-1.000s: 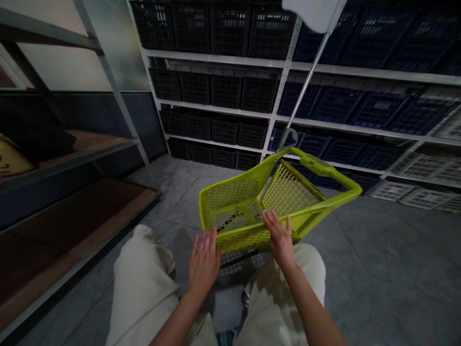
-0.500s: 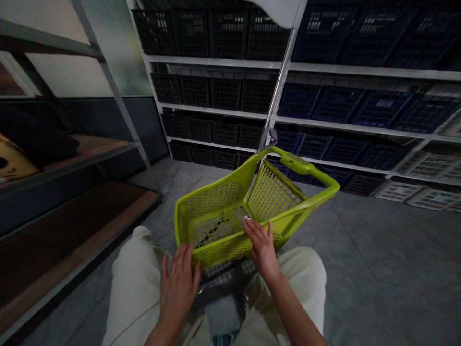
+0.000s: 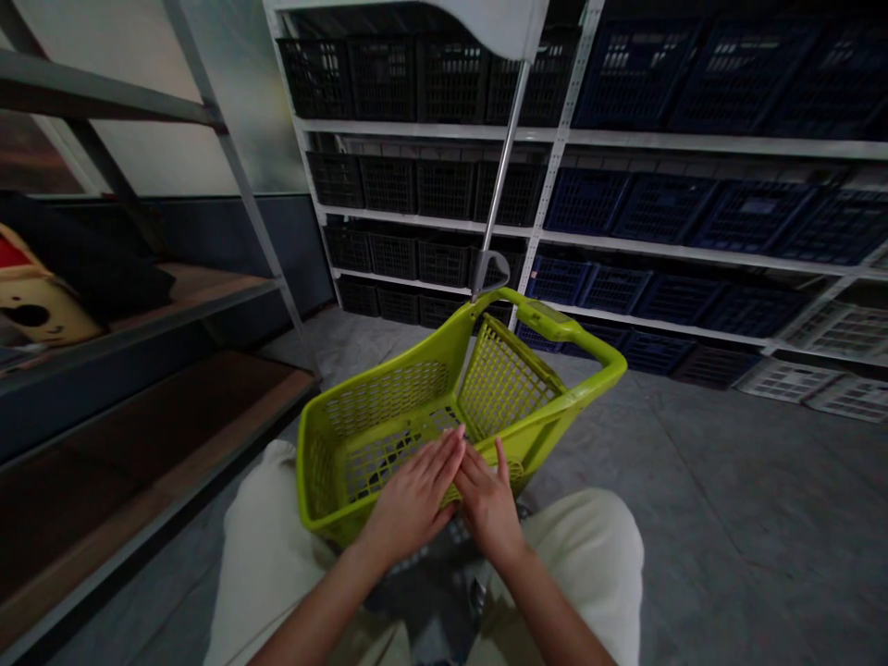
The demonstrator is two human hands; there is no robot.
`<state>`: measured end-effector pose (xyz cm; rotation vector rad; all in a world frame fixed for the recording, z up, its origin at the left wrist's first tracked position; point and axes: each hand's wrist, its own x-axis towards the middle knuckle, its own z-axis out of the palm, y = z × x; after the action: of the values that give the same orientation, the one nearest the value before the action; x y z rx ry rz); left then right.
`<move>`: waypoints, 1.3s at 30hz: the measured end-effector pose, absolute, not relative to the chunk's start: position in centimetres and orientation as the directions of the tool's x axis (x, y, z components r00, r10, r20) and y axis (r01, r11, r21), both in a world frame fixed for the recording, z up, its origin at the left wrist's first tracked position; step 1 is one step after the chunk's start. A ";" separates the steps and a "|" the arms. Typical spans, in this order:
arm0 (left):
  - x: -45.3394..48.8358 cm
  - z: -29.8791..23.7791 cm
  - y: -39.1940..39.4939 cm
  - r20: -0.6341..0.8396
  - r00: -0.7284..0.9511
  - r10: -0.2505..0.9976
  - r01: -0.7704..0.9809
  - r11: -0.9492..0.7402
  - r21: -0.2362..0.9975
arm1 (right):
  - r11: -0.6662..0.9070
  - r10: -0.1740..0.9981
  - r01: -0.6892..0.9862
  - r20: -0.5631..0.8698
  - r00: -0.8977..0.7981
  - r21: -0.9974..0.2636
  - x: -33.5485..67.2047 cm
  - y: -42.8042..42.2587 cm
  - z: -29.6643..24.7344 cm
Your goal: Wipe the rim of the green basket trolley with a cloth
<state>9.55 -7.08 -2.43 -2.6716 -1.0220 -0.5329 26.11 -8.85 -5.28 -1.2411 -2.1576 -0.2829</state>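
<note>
A lime-green plastic shopping cart point(image 3: 388, 384) stands between my knees, its basket open at the top and its handle to the right. Both hands meet over the near rim. My left hand point(image 3: 416, 486) has its fingers stretched out, pointing up and right, and their tips overlap those of the other hand. My right hand point(image 3: 489, 504) rests at the rim, fingers close together except one held apart. Whatever its fingertips pinch is hidden behind the left fingers. A folding grid flap point(image 3: 510, 379) stands inside the basket near the handle.
A metal pole point(image 3: 506, 148) with a grey bracket point(image 3: 489, 273) rises from the cart's far corner, bearing a white panel point(image 3: 499, 28). White shelving point(image 3: 430, 132) holds black, blue and white crates. Left is a metal rack point(image 3: 256, 287) with a yellow smiling-face item point(image 3: 48, 305).
My left hand has moved right along the rim to meet the right hand. A small white piece at the right fingertips no longer shows. The cart appears lower left in view.
</note>
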 end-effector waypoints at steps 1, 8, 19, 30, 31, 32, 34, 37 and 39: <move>9.5 -2.6 -7.0 0.407 0.704 0.582 0.666 -0.740 -0.093 | 0.531 0.698 0.843 0.605 -0.382 -0.081 26.8 -8.8 -5.0; 8.7 -2.3 -7.3 0.341 0.759 0.555 0.618 -0.778 -0.108 | 0.268 0.739 0.963 0.636 -0.222 0.025 37.6 -6.3 -0.5; 9.3 -3.3 -6.8 0.336 0.769 0.543 0.617 -0.769 -0.167 | 0.446 0.722 0.895 0.594 -0.355 -0.007 30.2 -7.7 -3.0; 9.9 -3.2 -6.6 0.357 0.756 0.548 0.619 -0.776 -0.120 | 0.124 0.697 0.991 0.715 -0.052 -0.049 36.0 -5.4 -0.6; 10.0 -3.2 -6.5 0.358 0.756 0.548 0.618 -0.778 -0.115 | 0.174 0.713 0.984 0.694 -0.099 -0.038 34.5 -5.8 -1.3; 10.0 -3.2 -6.5 0.358 0.758 0.546 0.615 -0.780 -0.112 | 0.238 0.727 0.971 0.667 -0.164 -0.020 33.1 -6.2 -2.0; 10.0 -3.3 -6.3 0.355 0.761 0.542 0.610 -0.785 -0.108 | 0.367 0.733 0.930 0.608 -0.306 0.025 31.1 -6.9 -2.9; 10.0 -3.2 -6.2 0.351 0.762 0.544 0.609 -0.786 -0.104 | 0.416 0.721 0.907 0.585 -0.373 0.065 32.4 -6.7 -2.5; 10.0 -3.2 -6.3 0.355 0.759 0.546 0.612 -0.785 -0.100 | 0.319 0.721 0.945 0.630 -0.288 0.068 35.4 -5.8 -1.3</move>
<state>10.05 -6.27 -3.19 -2.7453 -0.9155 -0.4581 35.41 -5.78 -1.29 -1.4681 -2.0971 -0.6013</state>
